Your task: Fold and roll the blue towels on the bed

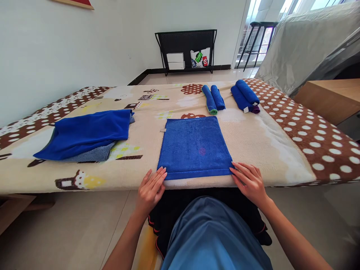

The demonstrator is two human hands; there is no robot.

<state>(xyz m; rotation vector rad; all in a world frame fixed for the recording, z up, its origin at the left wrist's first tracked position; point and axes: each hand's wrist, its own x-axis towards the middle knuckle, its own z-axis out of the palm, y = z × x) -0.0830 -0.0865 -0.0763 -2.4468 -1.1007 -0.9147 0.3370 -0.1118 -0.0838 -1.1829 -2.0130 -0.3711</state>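
Observation:
A blue towel (pixel 195 146) lies spread out in front of me, with a narrow strip turned over along its near edge and a small white tag at its left side. My left hand (pixel 152 187) is at the near left corner, its fingers together on the folded edge and the thumb tucked close below. At the near right corner, my right hand (pixel 249 182) holds the same fold between fingers and thumb. Beyond the towel lie two rolled blue towels (pixel 213 99), and to their right another pair of rolled towels (pixel 245 96).
A loose pile of blue cloths (pixel 90 135) lies on the left of the patterned blanket (pixel 146 150). Behind stand a black rack (pixel 185 41) with white boxes and a bag, and a dark stool (pixel 260 35). A wooden box (pixel 329 97) is at the right.

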